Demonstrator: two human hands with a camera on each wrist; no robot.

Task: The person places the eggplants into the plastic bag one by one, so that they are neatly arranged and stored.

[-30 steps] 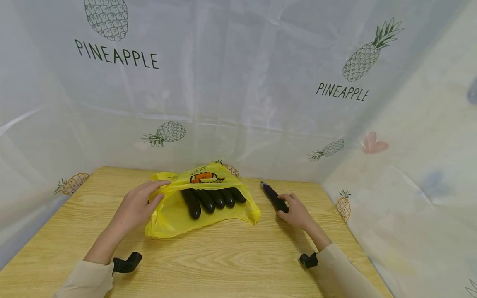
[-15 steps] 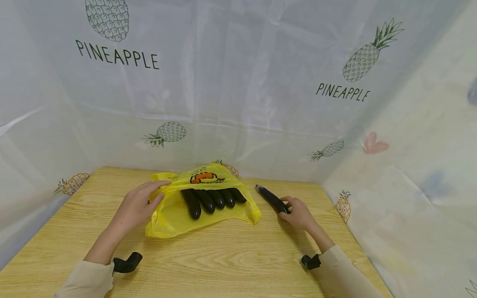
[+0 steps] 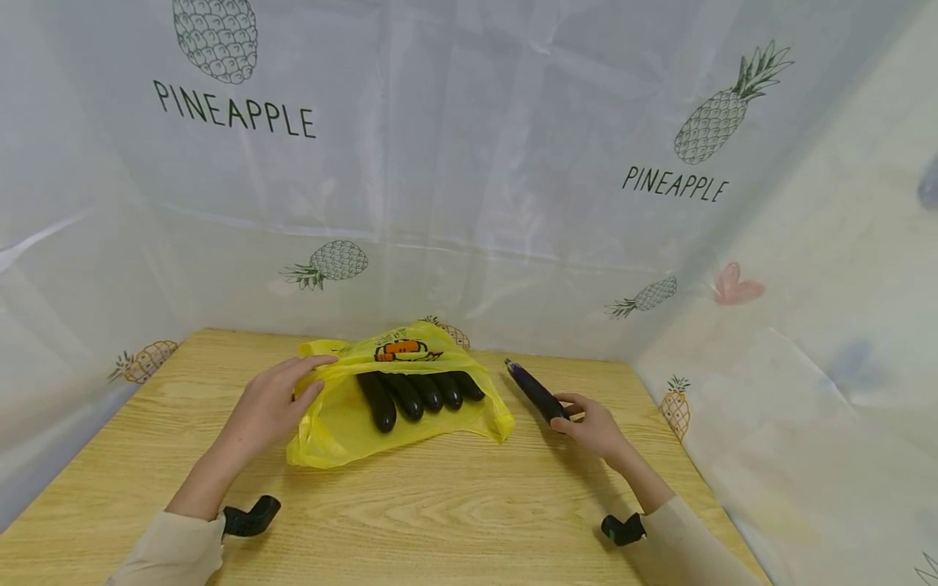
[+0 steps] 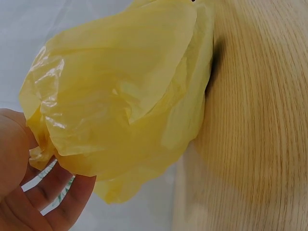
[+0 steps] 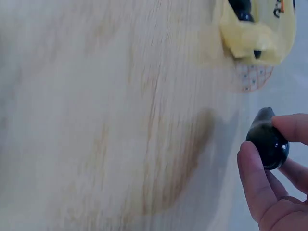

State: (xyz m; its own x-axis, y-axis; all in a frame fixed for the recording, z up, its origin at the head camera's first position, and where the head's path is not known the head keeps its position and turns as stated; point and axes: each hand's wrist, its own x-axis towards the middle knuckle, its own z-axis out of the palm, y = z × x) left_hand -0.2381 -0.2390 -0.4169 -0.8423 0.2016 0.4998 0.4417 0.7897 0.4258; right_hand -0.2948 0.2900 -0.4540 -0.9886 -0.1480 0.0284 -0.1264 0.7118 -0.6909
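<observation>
A yellow plastic bag (image 3: 344, 435) lies with its mouth facing me, and several dark eggplants (image 3: 378, 404) sit inside with their rounded ends towards the opening. My left hand (image 3: 269, 404) holds up the bag's left edge; in the left wrist view, the bag (image 4: 115, 96) is gathered between thumb and fingers. To the right of the bag, my right hand (image 3: 597, 429) grips another eggplant (image 3: 535, 392) by its rounded end, stem end pointing away and left. In the right wrist view that eggplant (image 5: 267, 144) is pinched between thumb and fingers, apart from the table, with a shadow below it.
The wooden table (image 3: 454, 521) reaches back to a white curtain (image 3: 469, 163) printed with pineapples, which also closes in both sides. A black wrist device (image 3: 252, 516) sits on the left wrist, with another wrist device (image 3: 623, 530) on the right.
My right hand has moved slightly right and towards me with the eggplant, whose stem end has swung a little left. The left hand and the bag have stayed put.
</observation>
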